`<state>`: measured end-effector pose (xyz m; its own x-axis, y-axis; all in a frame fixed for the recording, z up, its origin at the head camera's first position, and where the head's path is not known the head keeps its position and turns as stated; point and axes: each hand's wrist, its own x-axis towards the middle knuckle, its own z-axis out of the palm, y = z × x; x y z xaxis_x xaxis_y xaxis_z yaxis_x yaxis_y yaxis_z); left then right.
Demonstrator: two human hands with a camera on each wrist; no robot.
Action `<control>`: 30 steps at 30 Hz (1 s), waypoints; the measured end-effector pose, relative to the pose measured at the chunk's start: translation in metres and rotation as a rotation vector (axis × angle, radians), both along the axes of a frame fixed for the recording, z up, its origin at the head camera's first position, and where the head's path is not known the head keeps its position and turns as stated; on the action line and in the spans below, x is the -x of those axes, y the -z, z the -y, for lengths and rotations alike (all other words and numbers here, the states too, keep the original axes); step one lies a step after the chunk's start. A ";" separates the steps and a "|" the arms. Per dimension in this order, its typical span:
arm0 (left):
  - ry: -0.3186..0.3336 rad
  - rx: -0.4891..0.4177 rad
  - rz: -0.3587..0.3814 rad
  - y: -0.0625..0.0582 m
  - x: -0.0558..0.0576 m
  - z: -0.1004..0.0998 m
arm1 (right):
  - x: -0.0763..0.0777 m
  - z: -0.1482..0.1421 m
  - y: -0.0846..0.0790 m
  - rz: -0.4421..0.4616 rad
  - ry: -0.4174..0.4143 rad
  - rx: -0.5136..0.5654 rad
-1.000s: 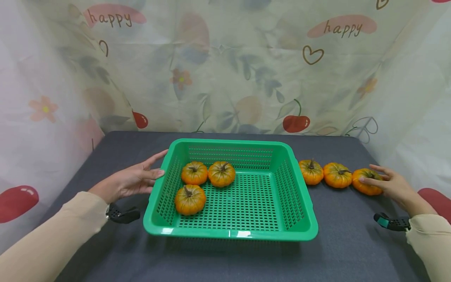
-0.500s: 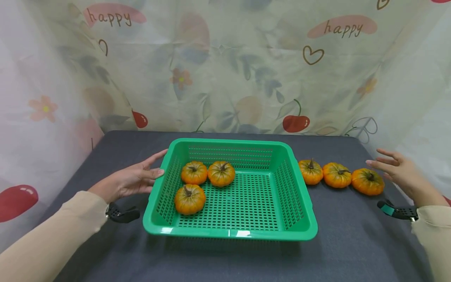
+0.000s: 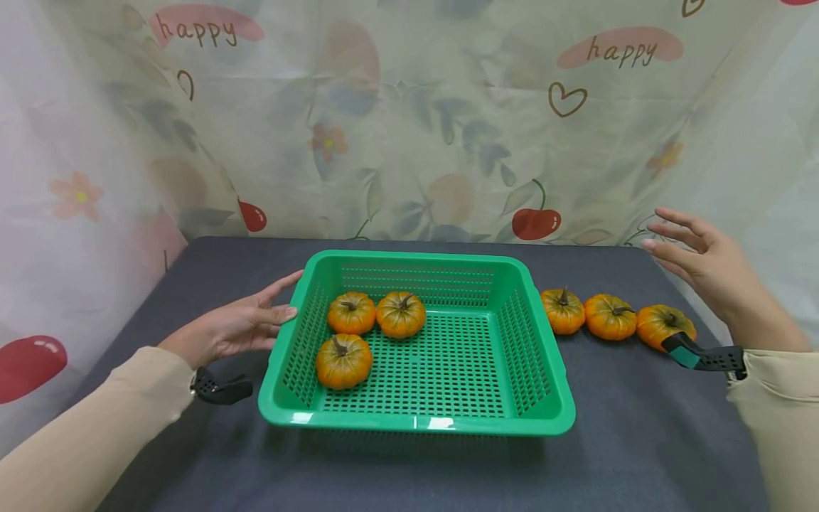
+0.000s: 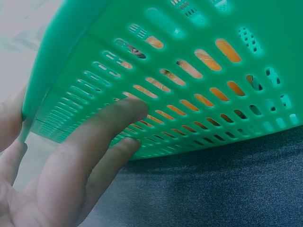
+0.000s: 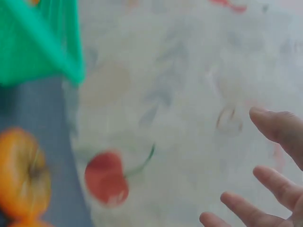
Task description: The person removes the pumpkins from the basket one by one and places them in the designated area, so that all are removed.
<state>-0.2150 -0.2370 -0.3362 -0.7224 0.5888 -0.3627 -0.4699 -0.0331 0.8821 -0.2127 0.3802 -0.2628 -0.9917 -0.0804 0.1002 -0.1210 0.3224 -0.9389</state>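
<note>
A green plastic basket with perforated walls stands on the dark table. Inside, toward its left side, sit three orange pumpkins. My left hand rests on the basket's left side, thumb at the rim, other fingers touching the slotted outer wall in the left wrist view. Orange shows through those slots. To the basket's right, three more pumpkins lie in a row. Above the right end of that row, my right hand is raised with spread fingers and holds nothing. Its wrist strap partly covers the rightmost pumpkin.
A dark cloth covers the table. Behind and at both sides hangs a pale curtain printed with cherries, flowers and the word happy. The curtain fills much of the right wrist view.
My right hand has let go of the rightmost pumpkin, drawn away to the right, then risen above it. The left hand and the basket have stayed in place.
</note>
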 end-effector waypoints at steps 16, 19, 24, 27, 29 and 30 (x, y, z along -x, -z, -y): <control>0.004 -0.015 0.003 -0.001 -0.001 0.000 | -0.017 0.139 -0.030 -0.126 -0.231 -0.078; 0.005 -0.014 0.003 -0.001 -0.001 0.000 | -0.015 0.163 -0.025 -0.147 -0.338 -0.057; -0.002 -0.004 0.001 -0.001 -0.001 0.000 | -0.012 0.199 -0.013 -0.121 -0.478 -0.019; -0.006 0.001 0.001 -0.001 -0.001 0.000 | -0.010 0.220 -0.005 -0.102 -0.547 -0.017; -0.005 -0.001 0.002 -0.001 -0.001 0.000 | -0.008 0.233 0.001 -0.102 -0.591 -0.038; -0.005 -0.002 0.003 -0.001 -0.001 0.000 | -0.007 0.239 0.004 -0.102 -0.613 -0.057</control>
<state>-0.2141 -0.2371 -0.3348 -0.7242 0.5859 -0.3638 -0.4727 -0.0375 0.8804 -0.2059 0.1414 -0.2672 -0.7494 -0.6396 0.1711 -0.3881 0.2150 -0.8962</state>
